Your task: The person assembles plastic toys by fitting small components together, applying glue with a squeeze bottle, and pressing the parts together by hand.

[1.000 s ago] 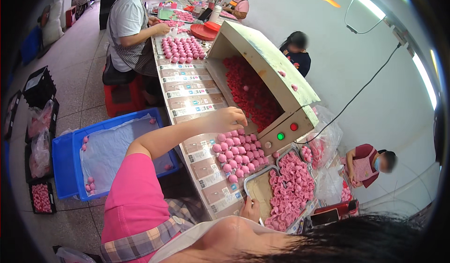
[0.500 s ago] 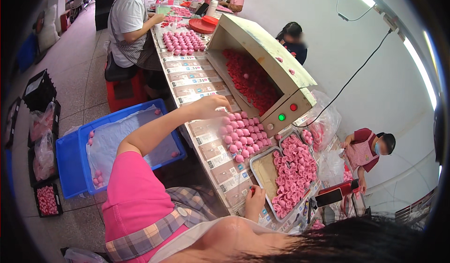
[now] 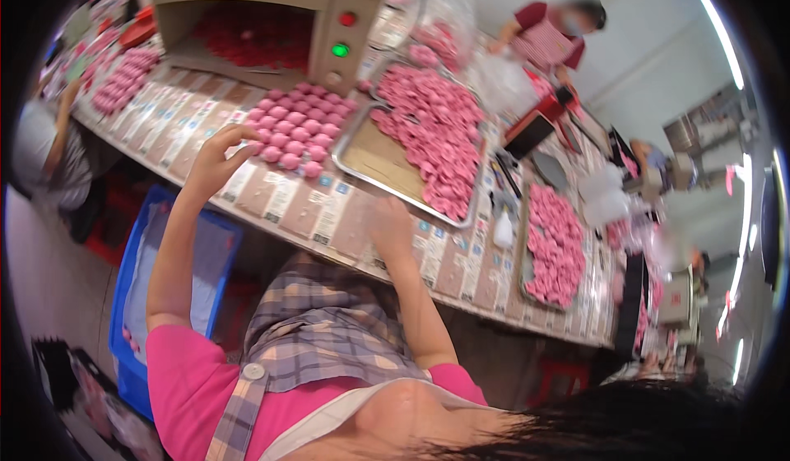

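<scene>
My left hand [image 3: 220, 157] reaches over the table to the left edge of a block of pink balls [image 3: 295, 128]. Its thumb and fingers are apart, with nothing visible between them. The balls stand close together in rows, just in front of a cream box-shaped machine [image 3: 336, 17]. My right hand [image 3: 391, 229] is low over the table's near side, below the metal tray [image 3: 370, 158]. Motion smears its fingers, so whether it holds anything is hidden. Pink petal-like pieces [image 3: 436, 132] are heaped in that tray, leaving part of its brownish bottom bare.
Red pieces [image 3: 255, 37] lie inside the machine. Another tray of pink pieces [image 3: 553, 243] lies to the right, past a white bottle [image 3: 504, 229] and a dark phone-like slab [image 3: 528, 134]. A blue bin [image 3: 218, 284] stands below the table. Co-workers sit at left and far right.
The view has swung to the right, bringing the second tray into sight. My left hand stays beside the balls. My right hand, earlier pinched near the tray's corner, is now blurred over the table.
</scene>
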{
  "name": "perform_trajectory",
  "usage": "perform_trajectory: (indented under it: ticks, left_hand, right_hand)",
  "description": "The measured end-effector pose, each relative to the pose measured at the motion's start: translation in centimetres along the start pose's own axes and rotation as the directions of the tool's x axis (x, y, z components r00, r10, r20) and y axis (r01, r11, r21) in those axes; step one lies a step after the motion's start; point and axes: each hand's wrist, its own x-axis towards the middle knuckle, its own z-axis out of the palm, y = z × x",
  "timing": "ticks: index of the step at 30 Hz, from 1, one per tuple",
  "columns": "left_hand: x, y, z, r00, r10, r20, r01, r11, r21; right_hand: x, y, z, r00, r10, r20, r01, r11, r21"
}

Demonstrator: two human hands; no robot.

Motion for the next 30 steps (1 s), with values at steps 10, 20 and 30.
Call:
perform_trajectory:
  ticks: [10, 20, 30]
  left_hand:
    - [6.5, 0.7, 12.3, 0.956, 0.09, 0.278, -0.015, 0.965, -0.261]
    - [16.5, 0.2, 26.2, 0.929, 0.344, 0.133, -0.353, 0.935, 0.045]
    - [14.2, 1.5, 29.2, 0.865, 0.354, 0.355, -0.444, 0.87, 0.215]
  right_hand:
    - [-0.4, -0.1, -1.5, 0.986, 0.157, 0.052, -0.164, 0.97, 0.179]
    - [-0.2, 0.0, -1.3, 0.983, 0.15, 0.102, -0.17, 0.959, 0.228]
    - [-0.2, 0.0, -1.8, 0.983, 0.169, 0.076, -0.18, 0.967, 0.181]
